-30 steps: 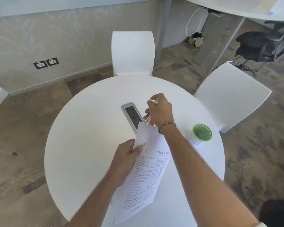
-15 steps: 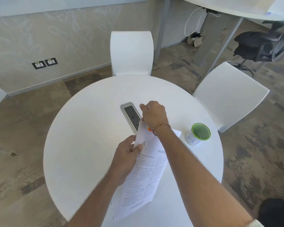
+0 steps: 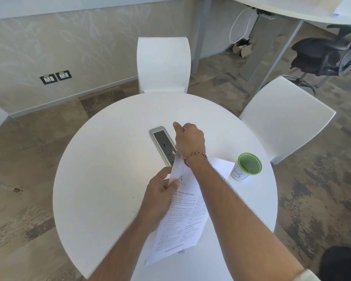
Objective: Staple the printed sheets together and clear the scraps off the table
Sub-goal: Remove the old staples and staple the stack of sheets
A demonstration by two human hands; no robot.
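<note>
White printed sheets [image 3: 182,216] run lengthwise from lower centre up to their top corner, under the right hand [image 3: 189,141]. That grip curls over a mostly hidden stapler there; the left hand [image 3: 160,191] pinches the sheets' left edge just below.

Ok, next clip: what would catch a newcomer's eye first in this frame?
Probably the two bare arms meeting over the round white table: the left hand pinches the top edge of the printed white sheets, while the right hand closes its grip at their top corner, hiding whatever it holds. Next, the green-rimmed white paper cup to the right, and the grey socket panel at the table's centre.
</note>
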